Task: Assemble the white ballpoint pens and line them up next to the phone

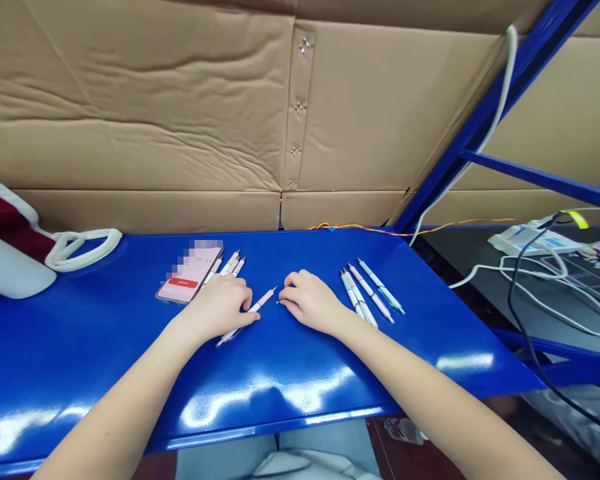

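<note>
Both hands lie on a shiny blue metal shelf (pixel 80 347), close together but not touching. A thin white pen (pixel 263 299) sits on the shelf between them, on a slant. The left hand (pixel 220 307) lies over the middle of the pen, but I cannot tell if it is gripping it. The right hand (pixel 313 303) is curled, and its fingertips (pixel 284 293) are just beside the pen's pointed tip.

The pen looks light, stiff and smooth, so it may roll. Its middle looks like the best place to pinch it.

Just past the left hand lie a phone (pixel 190 275) and three pens (pixel 233 263). Past the right hand lie four more pens (pixel 367 290). Behind them all is a brown cardboard wall (pixel 145 113).
</note>
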Motion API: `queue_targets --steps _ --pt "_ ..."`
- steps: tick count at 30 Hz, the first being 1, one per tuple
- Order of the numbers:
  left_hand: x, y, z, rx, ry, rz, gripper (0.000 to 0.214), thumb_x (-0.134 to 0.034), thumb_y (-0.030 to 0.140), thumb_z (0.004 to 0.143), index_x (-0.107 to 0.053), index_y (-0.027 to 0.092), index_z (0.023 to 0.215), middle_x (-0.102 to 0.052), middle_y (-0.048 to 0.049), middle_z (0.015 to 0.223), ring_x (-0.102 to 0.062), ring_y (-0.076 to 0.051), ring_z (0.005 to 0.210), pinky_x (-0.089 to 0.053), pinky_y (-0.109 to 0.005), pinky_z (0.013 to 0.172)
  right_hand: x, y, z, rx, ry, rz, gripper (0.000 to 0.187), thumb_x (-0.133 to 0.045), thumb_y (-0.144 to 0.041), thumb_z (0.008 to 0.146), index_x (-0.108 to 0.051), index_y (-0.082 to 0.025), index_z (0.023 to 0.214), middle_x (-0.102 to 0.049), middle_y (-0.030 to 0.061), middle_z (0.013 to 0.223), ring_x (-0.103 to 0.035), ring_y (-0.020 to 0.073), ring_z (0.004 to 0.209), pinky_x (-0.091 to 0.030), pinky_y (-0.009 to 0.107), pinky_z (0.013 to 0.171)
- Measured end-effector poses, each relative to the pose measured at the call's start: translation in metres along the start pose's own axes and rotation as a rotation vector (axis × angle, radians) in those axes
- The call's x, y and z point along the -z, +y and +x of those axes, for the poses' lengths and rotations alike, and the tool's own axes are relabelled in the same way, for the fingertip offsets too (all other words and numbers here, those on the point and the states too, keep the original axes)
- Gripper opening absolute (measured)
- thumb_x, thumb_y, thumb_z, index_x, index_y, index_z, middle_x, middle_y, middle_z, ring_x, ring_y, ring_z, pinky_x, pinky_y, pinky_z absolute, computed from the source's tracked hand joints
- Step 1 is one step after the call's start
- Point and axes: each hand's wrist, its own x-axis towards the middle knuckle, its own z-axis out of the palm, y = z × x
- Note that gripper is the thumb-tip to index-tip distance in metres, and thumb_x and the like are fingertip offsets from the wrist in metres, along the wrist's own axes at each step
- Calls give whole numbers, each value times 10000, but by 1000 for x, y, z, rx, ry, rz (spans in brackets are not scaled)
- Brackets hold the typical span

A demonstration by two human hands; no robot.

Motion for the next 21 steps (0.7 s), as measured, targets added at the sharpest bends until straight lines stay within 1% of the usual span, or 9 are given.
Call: queue_targets --steps 2,4,5,8,10,13,15,18,21 --pt "0 0 0 -19 8 -15 256 -593 399 772 -590 202 608 -617 -31 686 -577 -220 701 -398 -334 666 3 -1 0 14 18 2 171 -504 -230 882 -664 -177 851 -594 82 929 -486 185 831 -358 323 740" --pt "2 -1 -1 -3 14 -52 245 -559 374 800 -587 202 628 -624 -33 681 -585 -215 685 -404 -319 642 9 0 -2 -4 72 60 134 -513 -210 872 -638 -176 838 -612 73 901 -504 183 834 -350 326 755" --pt "4 -2 -1 22 14 -81 236 -540 375 815 -590 205 660 -630 -30 687 -588 -210 673 -406 -309 625 12 2 -3 -41 117 108 111 -518 -198 863 -622 -178 831 -622 63 880 -518 179 828 -354 324 763" --pt "9 -5 -3 117 18 -165 202 -486 395 853 -598 231 818 -659 -15 755 -607 -202 675 -420 -288 597 22 11 -8 -209 279 283 58 -521 -172 837 -574 -186 818 -636 31 816 -562 160 777 -389 298 743" --pt "11 -5 -2 116 36 -180 205 -459 395 871 -594 248 911 -670 -12 825 -623 -208 739 -442 -295 635 26 17 -10 -281 336 365 43 -521 -178 827 -558 -191 809 -632 16 789 -579 150 739 -414 278 711" --pt "10 -5 -1 49 90 -152 224 -435 377 888 -594 242 970 -668 -27 919 -621 -216 844 -457 -329 748 29 22 -12 -293 327 398 39 -527 -181 816 -560 -193 799 -629 9 775 -589 149 732 -430 271 705" --pt "9 -6 -1 25 134 -134 232 -429 373 894 -594 232 976 -662 -34 955 -612 -217 874 -454 -341 785 28 21 -11 -268 296 380 51 -527 -164 807 -566 -193 790 -630 11 773 -588 153 739 -427 275 711" --pt "9 -5 -1 22 156 -119 244 -418 382 899 -595 227 961 -660 -35 939 -610 -213 859 -458 -327 761 27 19 -11 -227 256 312 79 -526 -139 795 -574 -194 765 -636 16 763 -576 160 734 -412 285 710" --pt "10 -4 -1 24 146 -108 254 -404 383 906 -595 226 960 -662 -33 918 -615 -210 846 -457 -316 736 26 19 -10 -214 236 256 91 -525 -128 793 -583 -192 765 -643 23 768 -568 166 734 -397 292 711"
